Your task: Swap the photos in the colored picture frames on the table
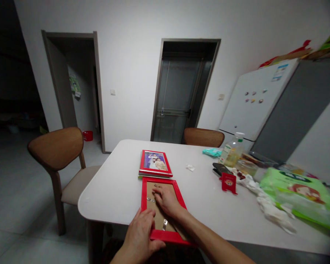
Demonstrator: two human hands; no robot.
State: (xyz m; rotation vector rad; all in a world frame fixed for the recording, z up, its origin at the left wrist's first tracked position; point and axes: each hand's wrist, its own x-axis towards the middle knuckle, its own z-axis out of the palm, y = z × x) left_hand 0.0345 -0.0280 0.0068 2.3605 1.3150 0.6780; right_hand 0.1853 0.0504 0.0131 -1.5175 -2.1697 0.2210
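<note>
A red picture frame (181,196) lies face down at the near edge of the table, its brown backing board (160,211) showing. Small metal clips (165,224) sit on the board along the frame's edges. My left hand (143,229) grips the frame's near left corner, thumb along the bottom bar and fingers over the left side. My right hand (166,200) rests on the board's upper part, fingers apart and fingertips by the upper left clips, holding nothing visible. Just beyond, touching or nearly touching, lies a face-up stack of red-framed photos (155,163).
On the white table (112,194) are a crumpled tissue (190,167), a red stand (229,183), a dark phone-like object (221,168), a plastic bottle (232,150) and a green tissue pack (297,190). Wooden chairs (57,146) stand left and behind; a fridge (258,95) stands right.
</note>
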